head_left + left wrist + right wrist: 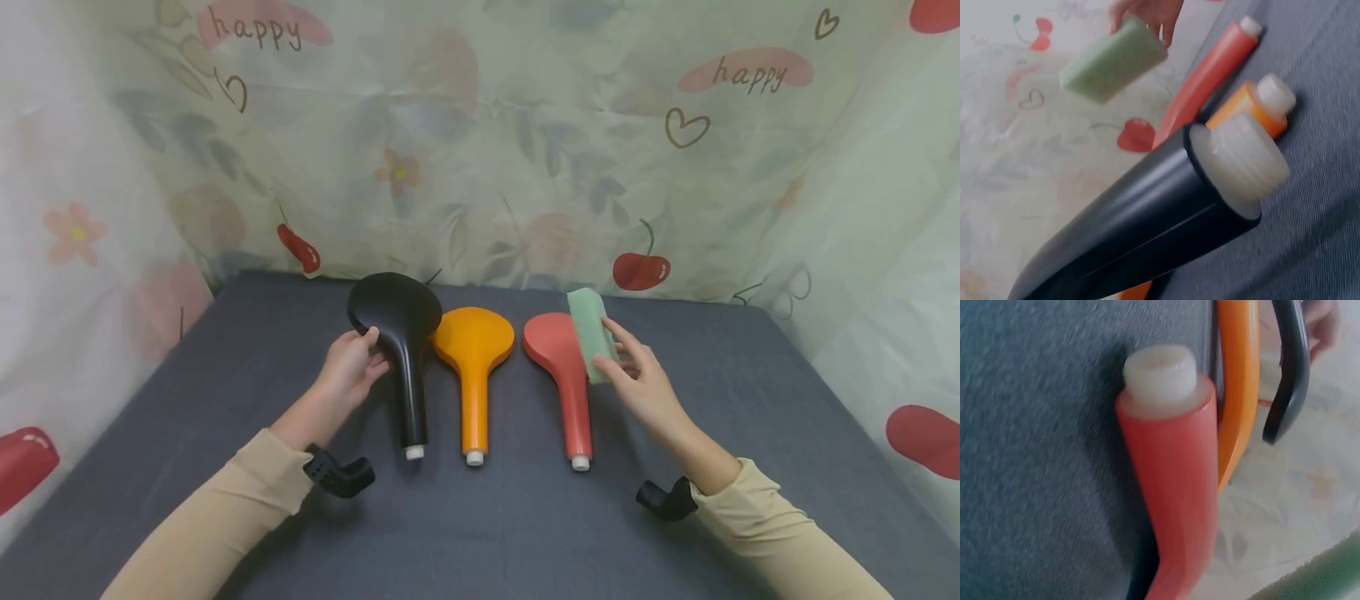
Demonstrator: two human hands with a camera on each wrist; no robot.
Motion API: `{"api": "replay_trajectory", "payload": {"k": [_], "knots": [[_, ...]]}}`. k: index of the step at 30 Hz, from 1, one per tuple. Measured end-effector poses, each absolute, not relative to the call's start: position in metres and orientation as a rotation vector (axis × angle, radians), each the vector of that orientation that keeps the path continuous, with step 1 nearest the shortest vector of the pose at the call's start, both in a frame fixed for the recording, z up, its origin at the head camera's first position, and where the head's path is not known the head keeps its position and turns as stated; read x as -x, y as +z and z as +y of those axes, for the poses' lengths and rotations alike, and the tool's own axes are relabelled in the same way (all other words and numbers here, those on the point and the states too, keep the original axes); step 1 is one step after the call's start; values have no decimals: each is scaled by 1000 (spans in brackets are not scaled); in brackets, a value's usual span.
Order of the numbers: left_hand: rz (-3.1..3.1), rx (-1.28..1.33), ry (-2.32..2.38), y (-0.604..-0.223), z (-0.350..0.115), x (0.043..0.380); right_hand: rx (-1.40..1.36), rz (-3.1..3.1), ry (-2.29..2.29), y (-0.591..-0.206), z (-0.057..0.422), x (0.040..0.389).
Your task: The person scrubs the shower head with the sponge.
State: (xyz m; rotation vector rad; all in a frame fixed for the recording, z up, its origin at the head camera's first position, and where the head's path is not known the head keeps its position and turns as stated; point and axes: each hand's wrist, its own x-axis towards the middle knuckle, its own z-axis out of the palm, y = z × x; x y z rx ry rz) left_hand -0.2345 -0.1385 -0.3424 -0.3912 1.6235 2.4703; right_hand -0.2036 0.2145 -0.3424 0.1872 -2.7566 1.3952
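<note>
My left hand [349, 367] grips a black shower head [395, 310] near the lower left of its round head, with the thumb on the front. In the left wrist view the black handle [1141, 219] looms close, its white threaded end toward the camera. My right hand [647, 385] pinches a pale green sponge [588, 327] between thumb and fingers. In the head view this sponge overlaps the right side of a red shower head [553, 337]. Between the two hands lies an orange shower head [474, 337]. The right wrist view shows only the sponge's edge [1325, 575].
A dark grey cloth [495, 533] covers the table. Behind it hangs a pale curtain [480, 167] printed with cherries, leaves and hearts, and more curtain flanks both sides. Each wrist wears a black camera mount [341, 473].
</note>
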Motion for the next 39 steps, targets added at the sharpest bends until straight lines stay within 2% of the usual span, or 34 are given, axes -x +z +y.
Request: {"api": "replay_trajectory", "payload": {"k": [22, 26, 33, 36, 39], "knots": [[1686, 508, 2287, -371, -170, 253, -228, -2746, 1223, -345, 227, 210], [1676, 511, 2286, -401, -182, 274, -232, -2751, 1214, -346, 229, 211], [1626, 491, 2311, -508, -233, 356, -222, -2763, 1190, -349, 235, 215], [1612, 442, 2305, -517, -241, 364, -214, -2764, 1181, -350, 237, 216], [1630, 405, 2292, -492, -235, 344, -210, -2765, 1172, -351, 238, 217]]}}
